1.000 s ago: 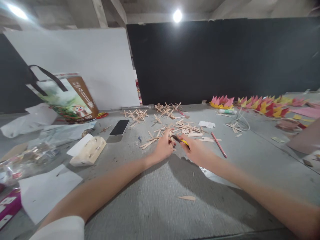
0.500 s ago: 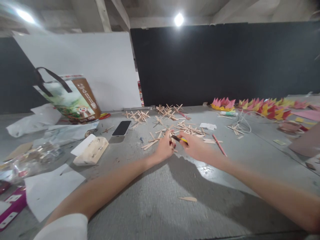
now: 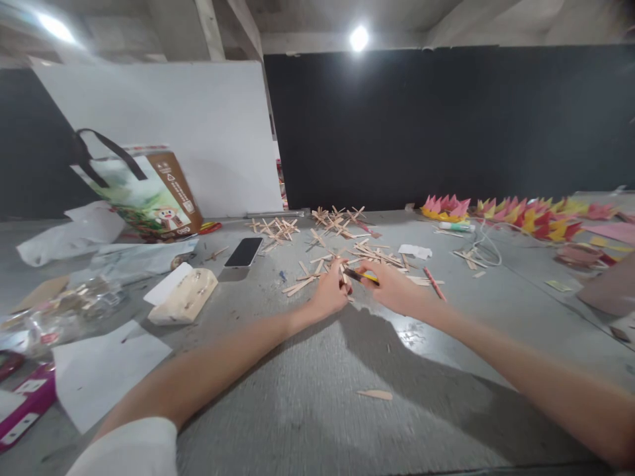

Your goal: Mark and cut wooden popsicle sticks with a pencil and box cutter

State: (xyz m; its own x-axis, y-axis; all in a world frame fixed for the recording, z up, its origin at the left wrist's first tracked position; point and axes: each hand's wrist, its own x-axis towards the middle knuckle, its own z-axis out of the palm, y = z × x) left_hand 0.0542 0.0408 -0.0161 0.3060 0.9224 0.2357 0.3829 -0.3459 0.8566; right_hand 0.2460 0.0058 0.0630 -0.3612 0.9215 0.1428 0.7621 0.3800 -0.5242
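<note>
My left hand (image 3: 333,289) pinches a thin wooden craft stick (image 3: 344,272) above the grey table, its fingers curled round the lower part. A yellow-and-black utility knife (image 3: 366,277) is gripped in my right hand (image 3: 391,288). Its dark front end points left at the stick; whether the blade touches the wood is too small to tell. Just beyond both hands lies a loose heap of craft sticks (image 3: 376,254). Nearer to me, a single pointed sliver of wood (image 3: 376,395) rests on the table.
Crossed-stick piles (image 3: 335,221) stand at the back. To the left are a phone (image 3: 244,252), a tissue pack (image 3: 184,297), white paper (image 3: 102,367) and a shopping bag (image 3: 149,192). A red pencil-like stick (image 3: 435,284), a white cable (image 3: 489,248) and paper crowns (image 3: 446,207) lie right.
The whole view has shifted slightly. My right hand with the utility knife has moved a little to the right, while my left hand keeps its hold on the craft stick.
</note>
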